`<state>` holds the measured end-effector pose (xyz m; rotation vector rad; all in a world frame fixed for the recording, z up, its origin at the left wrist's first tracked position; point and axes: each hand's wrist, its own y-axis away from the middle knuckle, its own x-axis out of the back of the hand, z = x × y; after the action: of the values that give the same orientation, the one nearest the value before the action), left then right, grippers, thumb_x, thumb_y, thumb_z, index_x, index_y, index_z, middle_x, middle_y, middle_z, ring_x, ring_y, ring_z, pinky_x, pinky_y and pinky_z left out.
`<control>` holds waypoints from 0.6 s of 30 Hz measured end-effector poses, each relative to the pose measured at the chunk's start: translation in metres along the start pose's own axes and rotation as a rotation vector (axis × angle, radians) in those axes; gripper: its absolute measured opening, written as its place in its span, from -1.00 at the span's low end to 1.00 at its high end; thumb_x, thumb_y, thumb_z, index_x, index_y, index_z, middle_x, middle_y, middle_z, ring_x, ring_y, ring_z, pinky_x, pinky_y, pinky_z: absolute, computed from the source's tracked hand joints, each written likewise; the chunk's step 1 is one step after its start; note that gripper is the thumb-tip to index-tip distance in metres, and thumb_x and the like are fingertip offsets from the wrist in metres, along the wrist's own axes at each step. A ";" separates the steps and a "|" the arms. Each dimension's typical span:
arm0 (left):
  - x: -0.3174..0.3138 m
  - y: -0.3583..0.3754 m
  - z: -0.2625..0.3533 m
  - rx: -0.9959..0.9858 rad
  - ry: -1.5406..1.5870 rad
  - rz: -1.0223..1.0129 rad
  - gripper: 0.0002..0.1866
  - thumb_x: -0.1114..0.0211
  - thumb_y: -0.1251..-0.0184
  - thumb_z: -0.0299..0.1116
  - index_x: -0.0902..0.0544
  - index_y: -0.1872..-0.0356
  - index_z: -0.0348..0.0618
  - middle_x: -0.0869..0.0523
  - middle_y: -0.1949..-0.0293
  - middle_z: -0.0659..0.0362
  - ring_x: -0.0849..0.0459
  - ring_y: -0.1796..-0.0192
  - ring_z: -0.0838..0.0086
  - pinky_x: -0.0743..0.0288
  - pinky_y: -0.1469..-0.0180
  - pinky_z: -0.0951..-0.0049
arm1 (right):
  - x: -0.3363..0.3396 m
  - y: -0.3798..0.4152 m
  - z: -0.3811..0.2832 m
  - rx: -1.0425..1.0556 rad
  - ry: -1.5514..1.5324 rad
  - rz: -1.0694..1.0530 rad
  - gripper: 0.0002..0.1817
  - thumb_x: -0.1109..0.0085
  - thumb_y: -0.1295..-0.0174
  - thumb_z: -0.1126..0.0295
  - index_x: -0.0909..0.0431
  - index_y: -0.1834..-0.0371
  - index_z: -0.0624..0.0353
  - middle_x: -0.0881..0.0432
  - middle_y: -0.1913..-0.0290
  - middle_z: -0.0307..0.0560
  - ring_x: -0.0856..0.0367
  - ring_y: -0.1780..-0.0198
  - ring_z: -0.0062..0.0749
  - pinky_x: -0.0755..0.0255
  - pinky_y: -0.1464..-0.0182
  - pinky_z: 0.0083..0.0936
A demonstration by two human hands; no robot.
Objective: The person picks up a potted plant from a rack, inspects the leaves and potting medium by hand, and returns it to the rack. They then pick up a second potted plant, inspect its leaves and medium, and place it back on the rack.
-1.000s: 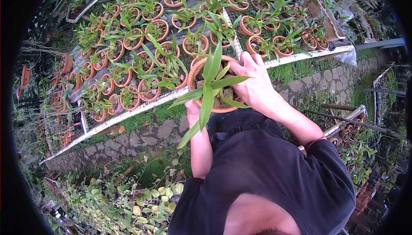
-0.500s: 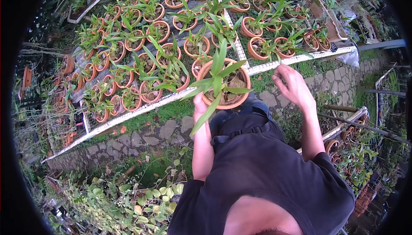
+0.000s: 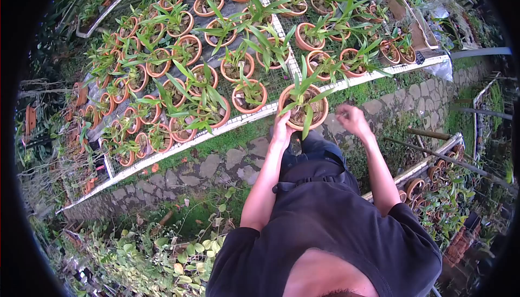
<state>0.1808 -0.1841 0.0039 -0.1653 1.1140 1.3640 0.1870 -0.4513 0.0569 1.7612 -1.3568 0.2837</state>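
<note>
My left hand grips the left side of a terracotta potted plant in front of my waist. The plant has long green strap-like leaves, and brown chunky material fills the pot. Just right of the pot, apart from it, is my right hand, its fingers curled together. Whatever those fingers may hold is too small to make out. Past the held pot, a similar potted plant stands near the bench's front edge.
A mesh-topped bench with a white edge carries many similar terracotta pots. A stone path runs between it and leafy plants behind me. At right, more pots stand along a wooden rail.
The held pot has moved right and farther from the camera, with my left hand on it. My right hand has come down and left, close to the pot, and its fingers have curled in.
</note>
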 end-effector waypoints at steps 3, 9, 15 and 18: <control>0.012 -0.031 -0.023 0.007 0.021 0.075 -0.49 -0.08 -0.55 -0.21 -0.31 -0.40 -0.22 -0.52 -0.30 0.01 -0.54 -0.33 0.23 -0.53 -0.31 0.03 | -0.027 -0.034 -0.003 -0.080 -0.621 -0.170 -0.43 0.05 -0.53 0.12 -0.20 -0.50 0.12 -0.54 -0.28 0.04 -0.73 0.02 -0.22 -0.66 0.04 -0.26; 0.028 -0.088 -0.044 -0.089 0.091 0.225 -0.63 -0.04 -0.59 -0.32 -0.37 -0.33 -0.09 -0.55 -0.25 0.03 -0.60 -0.27 0.24 -0.63 -0.21 0.08 | -0.073 -0.115 0.017 -0.263 -0.882 -0.257 -0.45 0.31 -0.61 0.10 -0.09 -0.56 0.08 -0.47 -0.35 0.04 -0.65 -0.17 -0.15 -0.65 -0.08 -0.09; 0.090 -0.155 -0.078 -0.225 -0.061 0.341 -0.71 -0.04 -0.63 -0.28 -0.39 -0.27 0.00 -0.64 -0.10 0.13 -0.71 -0.08 0.37 -0.72 -0.01 0.24 | -0.098 -0.157 0.014 -0.345 -0.904 -0.198 -0.44 0.28 -0.61 0.09 -0.01 -0.56 0.05 -0.41 -0.39 0.05 -0.62 -0.22 -0.07 -0.62 -0.11 0.00; 0.101 -0.166 -0.070 -0.151 -0.104 0.360 -0.68 -0.02 -0.64 -0.25 -0.37 -0.31 0.01 -0.63 -0.14 0.14 -0.72 -0.06 0.35 -0.73 0.05 0.25 | -0.096 -0.169 0.008 -0.329 -0.911 -0.292 -0.42 0.24 -0.60 0.09 0.02 -0.57 0.06 -0.40 -0.39 0.08 -0.61 -0.21 -0.07 -0.62 -0.07 -0.07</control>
<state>0.2616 -0.2079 -0.1844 -0.0015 0.9838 1.7586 0.2951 -0.3884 -0.0916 1.8224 -1.5781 -0.9582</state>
